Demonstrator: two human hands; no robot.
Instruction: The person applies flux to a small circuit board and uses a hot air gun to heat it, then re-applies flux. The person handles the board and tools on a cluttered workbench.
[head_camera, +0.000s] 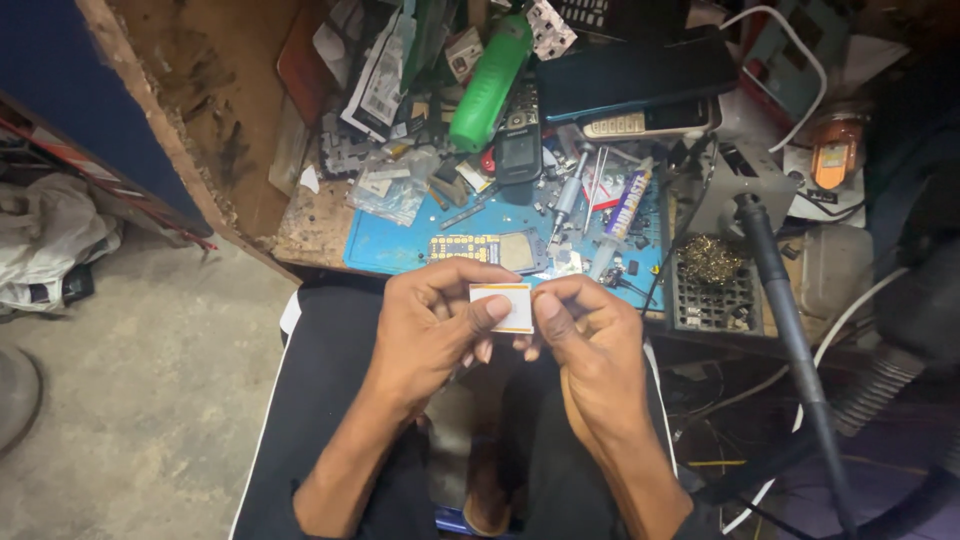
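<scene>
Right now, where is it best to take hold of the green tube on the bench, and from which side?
Probably around the middle of the green tube, from above. It lies tilted on the clutter with its long sides exposed, while a black phone crowds its lower end.

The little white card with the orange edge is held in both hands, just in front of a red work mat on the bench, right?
Not quite: the work mat is blue, not red. The head view shows both the left hand and right hand pinching the little white card with the orange edge, just in front of that mat.
</scene>
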